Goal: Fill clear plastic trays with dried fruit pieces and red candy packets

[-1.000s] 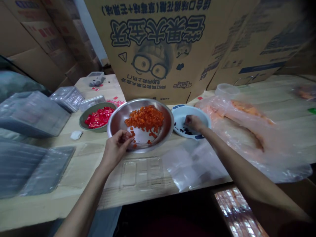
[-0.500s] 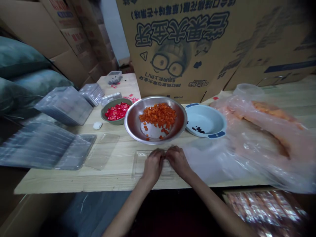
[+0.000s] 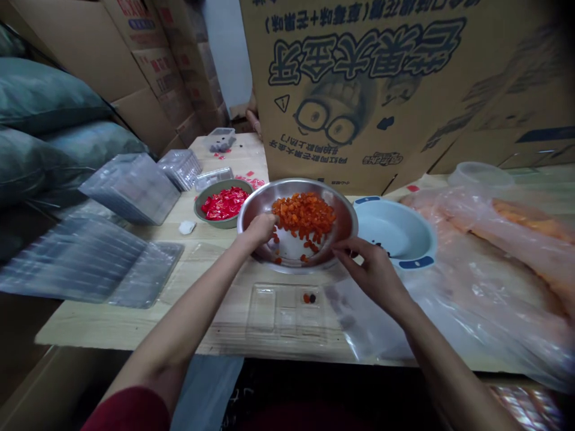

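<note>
My left hand [image 3: 263,230] reaches over the left rim of a metal bowl [image 3: 251,254], fingertips together at the orange gummy-like pieces [image 3: 308,212] inside. Whether a piece is between them is hidden. Beside the bowl's right rim, my right hand [image 3: 371,266] has thumb and forefinger pinched; what they hold, if anything, is too small to make out. It is close to a light-blue basin [image 3: 399,230] with small dark pieces [image 3: 381,246]. Below the bowl lies a clear plastic tray [image 3: 287,314]. One orange piece [image 3: 306,298] and one dark piece [image 3: 313,298] sit in its right compartment.
A green bowl of red wrapped packets [image 3: 224,203] stands left of the metal bowl. Stacked clear plastic cases [image 3: 135,188] line the left side. A plastic bag with orange contents [image 3: 489,257] covers the right side. A large cardboard box [image 3: 359,102] rises behind.
Both hands have left the tray: the left moved up to the metal bowl, the right to between bowl and basin. An orange and a dark piece now show in the tray. The view has shifted.
</note>
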Action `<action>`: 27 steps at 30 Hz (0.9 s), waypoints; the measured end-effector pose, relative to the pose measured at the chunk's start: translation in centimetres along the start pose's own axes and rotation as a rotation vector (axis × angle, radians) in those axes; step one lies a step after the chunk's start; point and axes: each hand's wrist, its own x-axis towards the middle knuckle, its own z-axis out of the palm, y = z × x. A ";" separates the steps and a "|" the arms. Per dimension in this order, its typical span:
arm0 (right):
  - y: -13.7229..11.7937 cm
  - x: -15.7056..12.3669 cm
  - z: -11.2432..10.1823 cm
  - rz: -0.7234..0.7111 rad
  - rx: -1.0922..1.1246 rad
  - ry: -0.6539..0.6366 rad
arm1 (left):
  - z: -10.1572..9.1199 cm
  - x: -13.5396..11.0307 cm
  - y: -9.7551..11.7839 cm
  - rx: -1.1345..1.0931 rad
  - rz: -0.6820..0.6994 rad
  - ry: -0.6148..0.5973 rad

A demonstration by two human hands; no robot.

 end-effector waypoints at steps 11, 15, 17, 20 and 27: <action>1.1 4.2 3.6 0.021 0.020 -0.189 | 3.2 3.1 -0.7 0.070 0.004 -0.176; -0.5 3.2 3.4 0.024 0.056 -0.173 | 0.6 0.5 0.0 0.035 0.000 -0.019; -1.2 1.5 2.6 0.007 0.076 -0.149 | -0.7 -3.1 1.3 -0.093 0.057 0.122; -1.6 -1.4 1.4 0.039 0.107 -0.107 | -0.4 -10.3 4.2 -0.446 0.200 0.242; -0.8 -3.7 1.3 0.120 0.131 -0.096 | 10.0 -16.9 9.8 -0.230 0.296 0.015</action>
